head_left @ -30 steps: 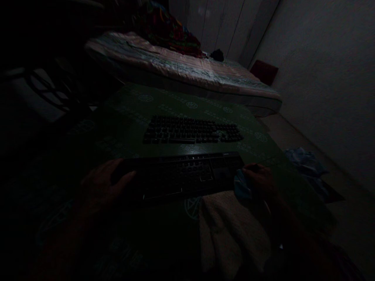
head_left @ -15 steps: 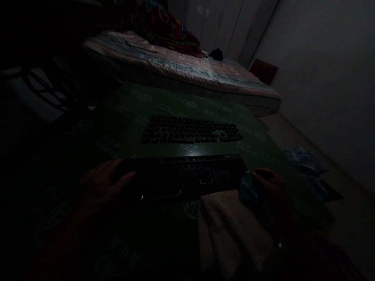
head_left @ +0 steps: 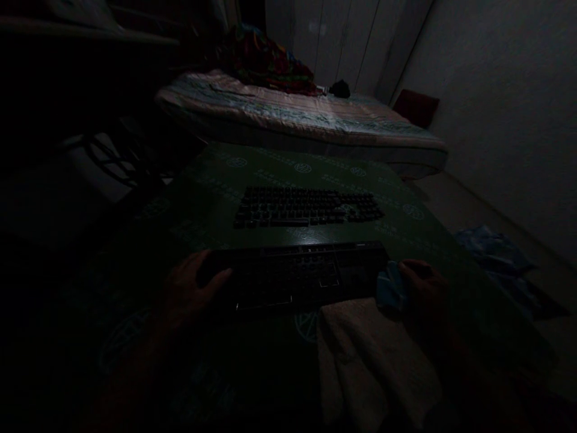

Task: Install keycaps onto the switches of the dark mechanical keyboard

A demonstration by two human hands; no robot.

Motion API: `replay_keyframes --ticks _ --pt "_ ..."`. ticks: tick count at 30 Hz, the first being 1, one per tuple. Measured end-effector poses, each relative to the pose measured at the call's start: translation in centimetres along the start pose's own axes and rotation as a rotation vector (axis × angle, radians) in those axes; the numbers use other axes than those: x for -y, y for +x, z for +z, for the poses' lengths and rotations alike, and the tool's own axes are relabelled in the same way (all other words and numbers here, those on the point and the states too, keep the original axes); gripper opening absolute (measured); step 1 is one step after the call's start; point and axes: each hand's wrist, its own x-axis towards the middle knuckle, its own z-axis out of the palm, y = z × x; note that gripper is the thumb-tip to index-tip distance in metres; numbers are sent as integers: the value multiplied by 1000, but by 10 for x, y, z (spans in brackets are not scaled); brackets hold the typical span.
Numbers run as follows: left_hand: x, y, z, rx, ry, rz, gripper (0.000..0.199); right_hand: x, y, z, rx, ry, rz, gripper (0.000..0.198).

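A black keyboard base (head_left: pixel 288 276) lies across the green table, its key area looking mostly bare in the dim light. My left hand (head_left: pixel 198 288) grips its left end, thumb over the top edge. At the right end, my right hand (head_left: pixel 421 282) is closed on a blue cloth (head_left: pixel 390 287), which touches the base's right side. Beyond the base, loose black keycaps (head_left: pixel 297 207) are laid out in keyboard order. A beige towel (head_left: pixel 365 355) lies in front of the base, partly under my right forearm.
The green printed table (head_left: pixel 265 165) ends near a bed (head_left: pixel 293 117) with a striped sheet and a red patterned blanket (head_left: pixel 274 66). Bluish fabric (head_left: pixel 496 249) lies on the floor to the right. A dark metal frame with a wheel (head_left: pixel 117 159) stands at left.
The view has shifted, so everything sits further right and slightly lower. My left hand still holds the base's left end, and my right hand still has the blue cloth at its right end.
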Motion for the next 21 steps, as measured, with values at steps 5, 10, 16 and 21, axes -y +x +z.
replay_keyframes --ticks 5,10,16,21 --pt "0 6 5 -43 -63 -8 57 6 10 5 -20 41 23 34" --pt "3 15 11 -71 -131 -7 60 5 24 12 -24 75 -1 31" --pt "-2 27 15 -90 -201 0 55 6 48 31 -72 126 12 28" --pt "-5 30 15 -73 -232 12 53 10 61 39 -74 114 -27 31"
